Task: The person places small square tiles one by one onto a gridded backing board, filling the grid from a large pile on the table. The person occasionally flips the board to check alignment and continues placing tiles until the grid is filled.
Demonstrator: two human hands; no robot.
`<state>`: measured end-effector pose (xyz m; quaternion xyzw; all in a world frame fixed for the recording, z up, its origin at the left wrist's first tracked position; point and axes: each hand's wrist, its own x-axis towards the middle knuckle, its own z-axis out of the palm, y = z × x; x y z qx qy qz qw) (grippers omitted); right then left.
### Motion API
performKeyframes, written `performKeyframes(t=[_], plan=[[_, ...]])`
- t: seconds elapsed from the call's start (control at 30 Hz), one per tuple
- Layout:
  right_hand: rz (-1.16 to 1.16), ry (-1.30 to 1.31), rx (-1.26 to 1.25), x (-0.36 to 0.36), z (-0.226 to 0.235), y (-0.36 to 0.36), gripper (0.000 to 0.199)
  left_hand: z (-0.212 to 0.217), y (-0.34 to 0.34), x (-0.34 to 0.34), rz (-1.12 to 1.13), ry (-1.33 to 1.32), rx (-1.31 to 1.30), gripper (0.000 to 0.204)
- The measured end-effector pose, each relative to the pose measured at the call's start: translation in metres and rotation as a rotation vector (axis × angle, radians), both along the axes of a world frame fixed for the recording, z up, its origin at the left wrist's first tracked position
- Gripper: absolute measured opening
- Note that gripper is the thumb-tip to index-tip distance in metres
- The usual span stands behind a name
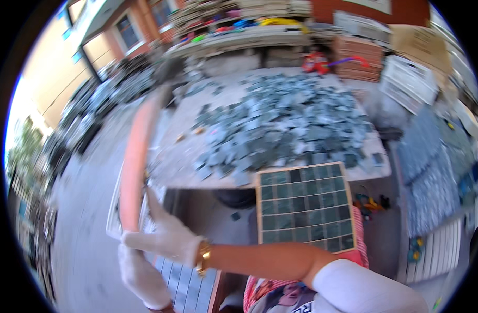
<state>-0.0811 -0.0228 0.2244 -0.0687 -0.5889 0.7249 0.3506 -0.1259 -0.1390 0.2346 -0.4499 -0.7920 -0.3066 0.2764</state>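
Observation:
A long pink-orange strip-like thing (133, 161), smeared by motion, stands tilted at the left; its kind cannot be made out. My right hand (168, 240), in a white glove with a gold bracelet at the wrist, reaches across to the left and closes round its lower end. Just below, my left hand (142, 276), gloved in white too, is close to that same end; its fingers are hidden and blurred. A wood-edged tray (258, 208) rests over my lap, with dark green square tiles (304, 203) laid in rows in it.
A pale table (184, 161) in front carries a heap of loose grey-green tiles (286, 120). Left of my lap lies a framed panel of grey strips (184, 281). White plastic crates (408, 83) and stacked brown boards (358, 55) stand at the back right. A red toy-like thing (315, 62) lies at the table's far edge.

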Motion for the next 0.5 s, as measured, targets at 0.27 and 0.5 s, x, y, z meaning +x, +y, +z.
performKeyframes(t=[0.27, 0.5], plan=[[-0.14, 0.157, -0.424, 0.223, -0.083, 0.079, 0.053, -0.051, 0.054, 0.058, -0.781, -0.154, -0.29, 0.076], [-0.298, -0.065, -0.484, 0.38, -0.154, 0.072, 0.056, -0.17, 0.072, 0.035, -0.558, -1.157, -0.502, 0.055]])
